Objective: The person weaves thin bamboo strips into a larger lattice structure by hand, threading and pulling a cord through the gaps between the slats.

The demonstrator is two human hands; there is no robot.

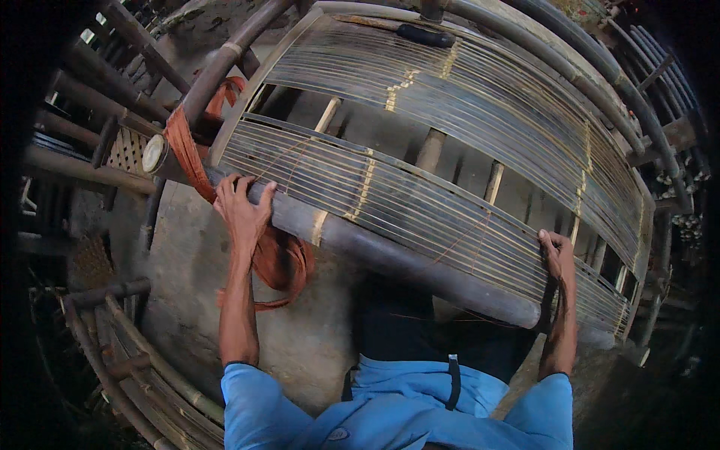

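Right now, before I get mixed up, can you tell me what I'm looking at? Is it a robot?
No robot here, just a person in a blue shirt using two bare hands. The one picture comes from a camera on the person's head, looking down. Its round lens makes straight things look bent.

The left hand rests, fingers spread, on a thick dark pole. The right hand is at the slatted surface, farther right; I can't tell how tightly it grips. On the slats' far side lies a tool with a black handle. Reddish ribbons hang near the left hand.
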